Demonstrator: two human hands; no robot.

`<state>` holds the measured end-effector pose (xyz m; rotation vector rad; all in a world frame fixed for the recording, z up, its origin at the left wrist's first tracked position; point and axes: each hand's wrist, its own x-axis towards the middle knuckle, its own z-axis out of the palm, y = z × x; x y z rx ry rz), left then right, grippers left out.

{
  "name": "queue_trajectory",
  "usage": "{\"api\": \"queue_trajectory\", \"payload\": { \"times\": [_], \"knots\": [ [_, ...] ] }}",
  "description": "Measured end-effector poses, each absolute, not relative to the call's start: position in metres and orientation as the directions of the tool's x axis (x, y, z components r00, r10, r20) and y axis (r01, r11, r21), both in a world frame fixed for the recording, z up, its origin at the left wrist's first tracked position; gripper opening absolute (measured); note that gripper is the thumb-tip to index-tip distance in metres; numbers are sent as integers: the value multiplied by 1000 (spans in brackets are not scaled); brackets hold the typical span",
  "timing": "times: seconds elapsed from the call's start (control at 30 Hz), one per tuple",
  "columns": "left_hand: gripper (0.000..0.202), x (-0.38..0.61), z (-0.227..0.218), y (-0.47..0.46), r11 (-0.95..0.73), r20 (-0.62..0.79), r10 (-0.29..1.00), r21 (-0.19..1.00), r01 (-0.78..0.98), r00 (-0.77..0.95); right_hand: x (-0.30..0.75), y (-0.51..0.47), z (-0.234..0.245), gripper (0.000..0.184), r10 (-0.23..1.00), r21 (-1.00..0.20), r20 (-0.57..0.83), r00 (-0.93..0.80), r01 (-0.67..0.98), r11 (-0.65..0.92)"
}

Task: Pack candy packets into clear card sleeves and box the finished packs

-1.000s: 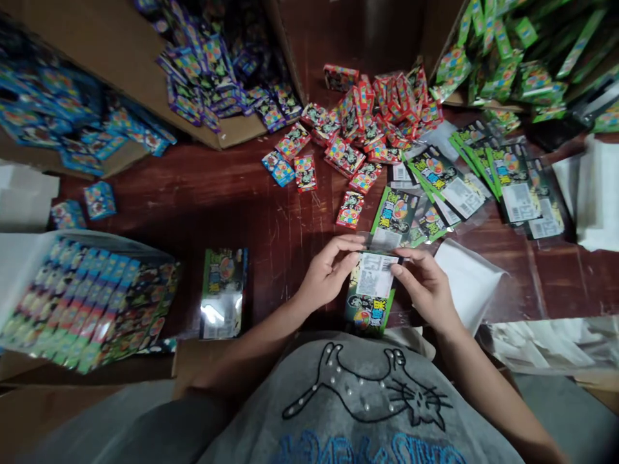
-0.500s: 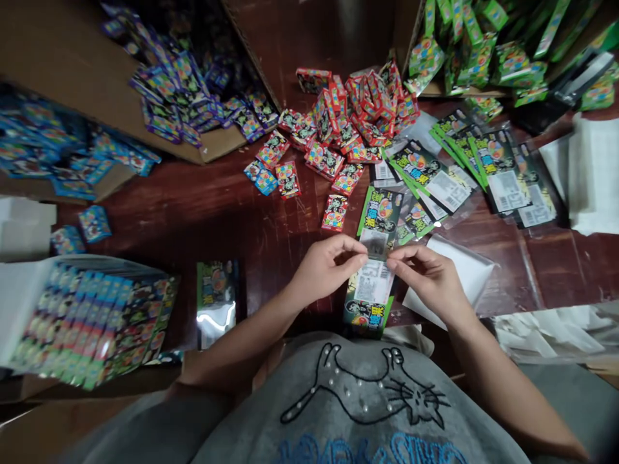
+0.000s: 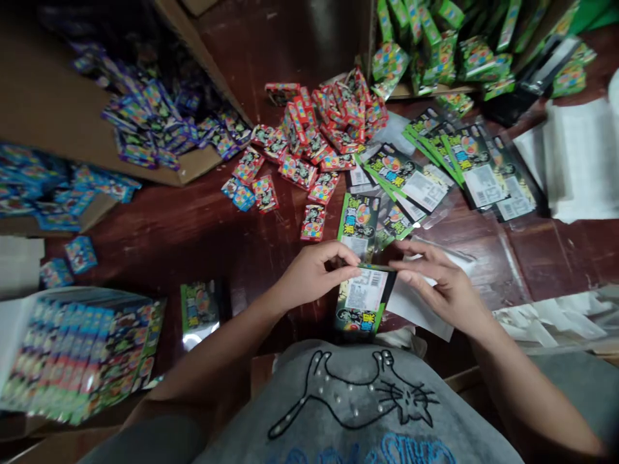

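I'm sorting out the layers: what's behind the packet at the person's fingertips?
Past the top edge of the packet, a second green-edged packet shows, its near end partly covered by the left hand. What lies directly beneath the nearer packet is covered and cannot be seen.

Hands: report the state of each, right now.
Left hand: closed, pinching the printed packet at its far edge.
Right hand: at that edge's right end; grip cannot be told.

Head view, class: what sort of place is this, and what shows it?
Probably a packing workshop: open cardboard boxes of small cartons, a loose heap of red cartons, and black-and-green printed packs spread on the table.
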<state>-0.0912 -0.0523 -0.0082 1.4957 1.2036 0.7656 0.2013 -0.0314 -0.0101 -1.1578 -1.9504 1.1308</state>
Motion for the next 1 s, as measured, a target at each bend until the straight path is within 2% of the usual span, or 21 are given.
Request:
{"api": "queue_trajectory", "payload": {
  "times": [0.07,0.13,0.27,0.37,0.5,0.63,0.67,0.8,0.9,1.0],
  "knots": [
    [12,-89,-8,-43,12,-140,932,933,359,334,226,-19,-18,27,948,-751,158,-276,590,297],
    [9,-83,-6,-32,-74,-104,900,921,383,423,252,-8,-32,31,970,-616,174,-170,749,242],
    [7,-62,-5,-12,-225,-14,831,906,358,557,276,-8,-59,40,965,-474,20,-263,847,240],
    [8,-42,-13,-1,-312,-1,828,831,461,561,272,-19,-67,32,965,-440,-35,-259,871,218],
    [5,-14,-24,8,-380,-24,861,633,674,508,264,-23,-59,21,960,-514,-89,-264,838,183],
    [39,22,-26,15,-412,8,864,584,699,503,266,-22,-46,17,945,-692,-127,-301,710,134],
    [38,29,-27,16,-430,-10,843,590,684,539,270,-23,-44,20,945,-729,-129,-301,675,115],
    [3,43,-34,21,-450,-67,793,605,656,606,294,-32,-40,45,940,-821,-207,-271,571,-16],
    [6,40,-40,22,-438,-40,819,600,669,572,311,-39,-41,34,938,-826,-235,-253,561,-56],
    [6,39,-41,22,-433,-53,819,597,676,572,315,-41,-41,23,957,-827,-119,-264,560,52]
  ]
}}
